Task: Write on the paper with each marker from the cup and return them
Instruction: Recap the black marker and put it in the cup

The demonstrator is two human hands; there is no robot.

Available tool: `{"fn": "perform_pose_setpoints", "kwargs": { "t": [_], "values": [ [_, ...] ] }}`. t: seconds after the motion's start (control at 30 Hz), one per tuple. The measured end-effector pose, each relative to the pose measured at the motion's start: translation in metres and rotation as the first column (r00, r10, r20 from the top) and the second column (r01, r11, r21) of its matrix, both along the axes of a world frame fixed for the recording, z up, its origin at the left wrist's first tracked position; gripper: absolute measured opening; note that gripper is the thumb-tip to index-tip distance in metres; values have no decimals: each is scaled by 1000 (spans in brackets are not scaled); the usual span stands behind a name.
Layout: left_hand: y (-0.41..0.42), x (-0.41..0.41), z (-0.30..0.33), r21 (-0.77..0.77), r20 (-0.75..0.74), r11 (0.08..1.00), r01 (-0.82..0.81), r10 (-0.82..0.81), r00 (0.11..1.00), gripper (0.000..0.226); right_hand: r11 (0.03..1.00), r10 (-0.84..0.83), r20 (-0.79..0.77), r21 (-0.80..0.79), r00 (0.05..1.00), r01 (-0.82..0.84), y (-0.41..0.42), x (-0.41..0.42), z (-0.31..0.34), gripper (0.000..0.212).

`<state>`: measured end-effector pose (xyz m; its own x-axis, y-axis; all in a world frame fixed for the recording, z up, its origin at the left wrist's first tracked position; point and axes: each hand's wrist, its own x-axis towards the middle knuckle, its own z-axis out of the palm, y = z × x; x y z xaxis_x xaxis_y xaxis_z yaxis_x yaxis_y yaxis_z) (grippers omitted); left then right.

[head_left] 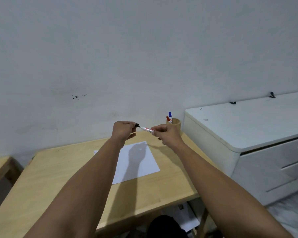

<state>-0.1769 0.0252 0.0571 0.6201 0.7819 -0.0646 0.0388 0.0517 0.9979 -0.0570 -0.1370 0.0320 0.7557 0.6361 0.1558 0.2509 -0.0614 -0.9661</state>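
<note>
While both bare arms reach straight out over the wooden worktop (59, 177), the two hands meet in the air above its far edge. The left hand (123, 130) is curled closed, its fingertips pinching a small black cap (137, 125). The right hand (168, 134) is also closed, gripping the rear of a white marker (145, 129) whose black tip points left toward the cap; cap and tip sit just apart or barely touching, and I cannot tell which. The marker lies nearly level, tilted slightly up to the left. Below the hands, a blank white sheet of paper (144, 167) rests flat near the worktop's far right part, shadowed by the arms. At the far right corner stands a tan cup (176, 125) holding a red marker (168, 119) and a blue marker (170, 114), caps up. A white drawer cabinet (247, 127) stands just beside the worktop's right edge.
</note>
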Motion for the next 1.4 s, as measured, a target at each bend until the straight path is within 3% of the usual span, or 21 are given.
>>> {"fn": "perform_pose_setpoints", "kwargs": {
  "t": [0.4,0.57,0.67,0.73,0.83,1.0,1.23,1.3,1.4],
  "values": [
    [-13,55,-4,6,-46,993,114,-113,992,18,999,-50,-37,-5,998,50,-1,47,-13,14],
    [-24,91,2,75,-14,990,118,-118,993,20,994,-107,110,-16,988,110,-5,74,-15,19],
    [-32,115,11,203,27,955,215,-225,974,29,964,-70,323,-222,944,147,-6,101,0,35],
    [-34,135,8,305,45,931,199,-223,974,41,950,-117,390,-225,914,217,-5,118,13,34],
    [-35,156,-16,397,-44,905,154,-149,988,65,946,-264,362,-85,894,314,2,144,26,26],
    [-37,174,-65,322,-220,896,307,-244,944,98,952,-280,274,-46,920,303,22,162,22,22],
    [-41,189,-88,316,-164,909,272,-230,959,73,934,-222,269,-215,937,283,36,163,-11,31],
    [-40,184,-83,317,-195,904,288,-235,952,78,939,-224,237,-207,945,274,35,159,-15,32],
    [-52,163,-74,327,-196,908,263,-207,958,92,951,-241,188,-149,952,270,28,152,-14,51]
  ]
}}
